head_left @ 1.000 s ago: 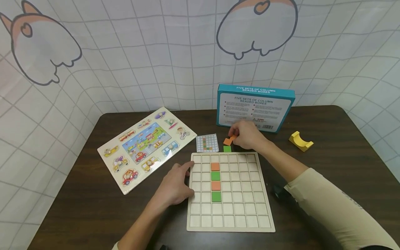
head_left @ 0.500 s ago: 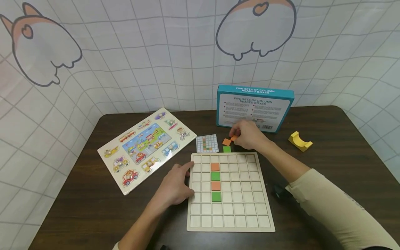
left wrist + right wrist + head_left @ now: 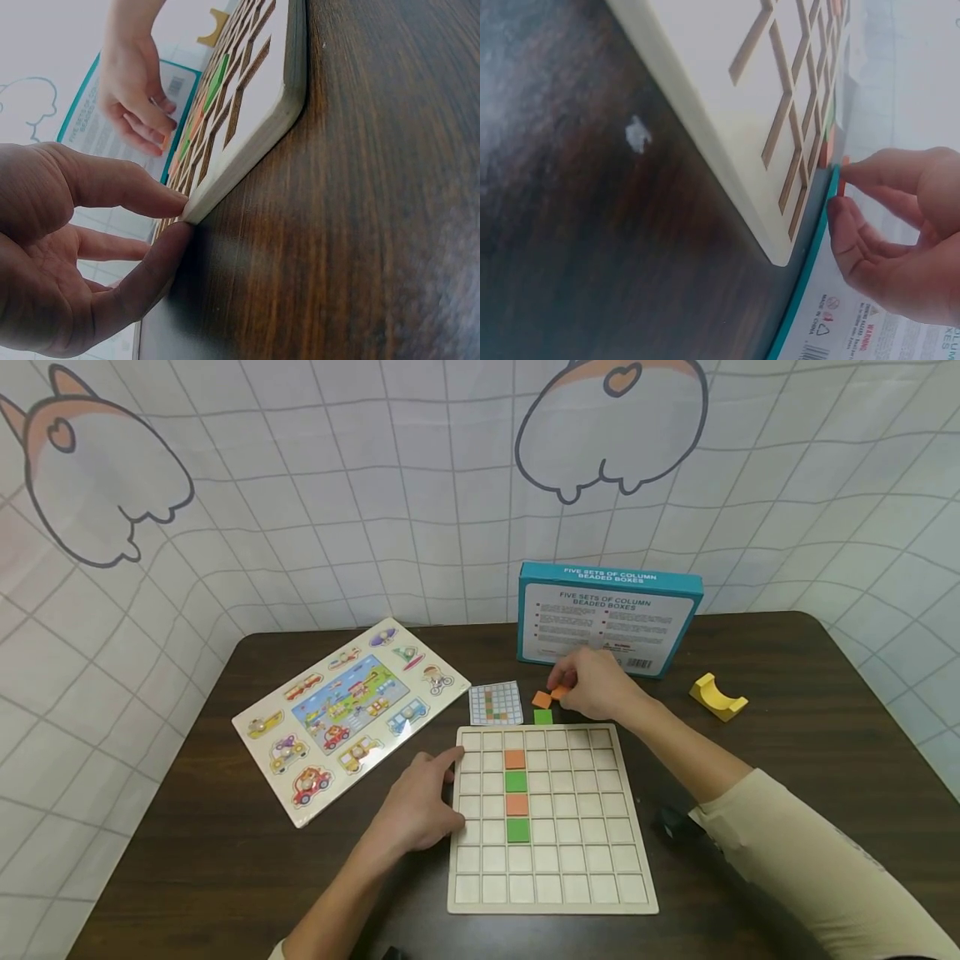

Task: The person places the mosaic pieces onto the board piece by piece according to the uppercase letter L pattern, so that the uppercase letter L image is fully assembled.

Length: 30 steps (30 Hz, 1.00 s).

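In the head view my left hand rests at the left edge of the pale wooden grid board, thumb and a finger spread apart along its rim. The left wrist view shows the fingertips touching that rim. Beyond the board's far edge, my right hand pinches an orange square tile between thumb and fingers. Beside it lie another orange tile and a green tile. One column of the board bears orange and green tiles in turn, the nearest a green square.
A small pattern card lies behind the board. The blue-edged box stands upright right behind my right hand. A picture puzzle board lies at left, a yellow curved block at right. A printed cloth hangs behind the table.
The orange tile in my right hand and the loose one beside it have shifted slightly apart. Both hands stay in nearly the same place, and the board's tiles are unchanged.
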Tool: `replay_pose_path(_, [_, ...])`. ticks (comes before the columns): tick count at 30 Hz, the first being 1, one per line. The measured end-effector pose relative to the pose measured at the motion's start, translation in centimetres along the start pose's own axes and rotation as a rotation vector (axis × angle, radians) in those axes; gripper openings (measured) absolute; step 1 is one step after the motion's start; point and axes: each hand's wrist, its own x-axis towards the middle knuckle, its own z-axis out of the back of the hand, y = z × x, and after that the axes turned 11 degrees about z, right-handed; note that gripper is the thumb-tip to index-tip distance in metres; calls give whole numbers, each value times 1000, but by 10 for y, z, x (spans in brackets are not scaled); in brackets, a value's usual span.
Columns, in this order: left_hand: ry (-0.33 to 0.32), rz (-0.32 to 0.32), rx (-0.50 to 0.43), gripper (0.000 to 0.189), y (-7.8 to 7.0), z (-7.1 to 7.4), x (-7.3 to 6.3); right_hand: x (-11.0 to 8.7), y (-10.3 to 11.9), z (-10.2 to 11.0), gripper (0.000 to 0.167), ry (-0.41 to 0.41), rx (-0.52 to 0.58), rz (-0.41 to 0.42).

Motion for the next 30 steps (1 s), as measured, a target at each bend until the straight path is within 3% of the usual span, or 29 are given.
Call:
replay_pose_path(14, [-4, 4, 16, 92, 0, -1, 1, -11, 12, 0, 23, -2, 13, 10])
replay_pose_path(30, [3, 21, 22, 92, -1, -1, 0, -39, 30, -9, 21, -3, 51, 61])
